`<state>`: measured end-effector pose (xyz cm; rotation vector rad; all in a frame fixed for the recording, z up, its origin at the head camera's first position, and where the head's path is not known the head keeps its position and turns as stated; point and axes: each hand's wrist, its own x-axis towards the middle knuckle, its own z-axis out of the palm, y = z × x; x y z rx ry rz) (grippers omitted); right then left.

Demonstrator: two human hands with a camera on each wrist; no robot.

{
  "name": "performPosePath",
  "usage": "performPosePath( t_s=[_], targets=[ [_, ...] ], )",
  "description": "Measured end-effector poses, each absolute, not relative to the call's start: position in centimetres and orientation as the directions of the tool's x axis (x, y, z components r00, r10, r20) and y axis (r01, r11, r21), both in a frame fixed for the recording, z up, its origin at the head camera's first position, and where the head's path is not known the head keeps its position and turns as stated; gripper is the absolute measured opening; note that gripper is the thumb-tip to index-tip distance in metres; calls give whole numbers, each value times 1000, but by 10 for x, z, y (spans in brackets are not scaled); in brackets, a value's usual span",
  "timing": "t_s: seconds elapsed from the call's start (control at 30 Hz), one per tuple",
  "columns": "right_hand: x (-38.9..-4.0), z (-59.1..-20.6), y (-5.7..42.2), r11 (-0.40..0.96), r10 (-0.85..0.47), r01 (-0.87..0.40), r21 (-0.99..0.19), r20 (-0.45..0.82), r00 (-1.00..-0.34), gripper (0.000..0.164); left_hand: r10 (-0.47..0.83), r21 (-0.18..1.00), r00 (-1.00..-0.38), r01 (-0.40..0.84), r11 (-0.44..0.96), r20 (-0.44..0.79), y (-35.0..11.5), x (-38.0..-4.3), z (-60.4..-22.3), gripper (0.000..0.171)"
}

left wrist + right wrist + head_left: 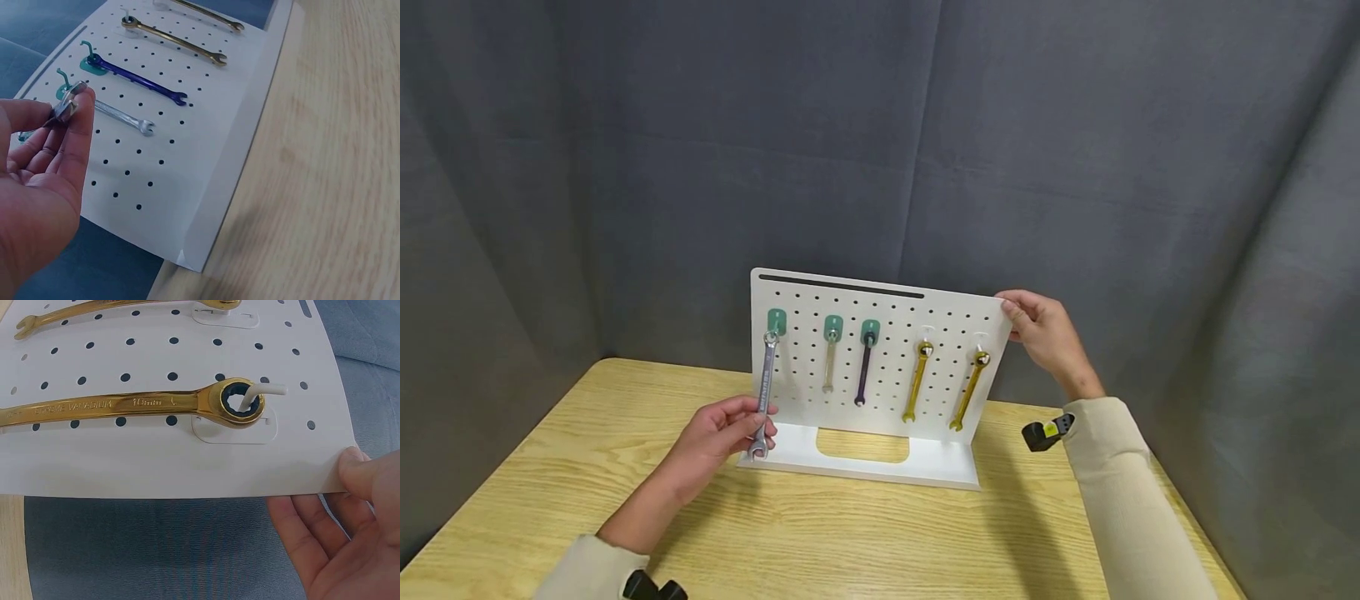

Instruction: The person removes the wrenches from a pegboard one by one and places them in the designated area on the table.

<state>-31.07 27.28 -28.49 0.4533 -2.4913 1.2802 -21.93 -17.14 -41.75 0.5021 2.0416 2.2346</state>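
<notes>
My left hand pinches a silver combination wrench near its lower, open end. The wrench's upper ring end overlaps the leftmost green hook in the head view. In the left wrist view, that wrench appears end-on between thumb and fingers. My right hand grips the top right corner of a white pegboard, thumb in front and fingers behind. Beside the held wrench hang a smaller silver wrench and a purple-blue wrench on green hooks.
Two gold wrenches hang on white hooks at the board's right: one inner, one outer marked 10mm. The board's base stands on a wood-grain table. A grey curtain rises behind.
</notes>
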Motion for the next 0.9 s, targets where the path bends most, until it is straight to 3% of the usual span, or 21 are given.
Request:
performPosePath(
  t_s=[0.9],
  targets=[
    [-313, -286, 274, 506, -141, -399, -765, 384, -913, 32, 314, 977, -928, 172, -124, 203, -175, -213, -398, 41]
  ],
)
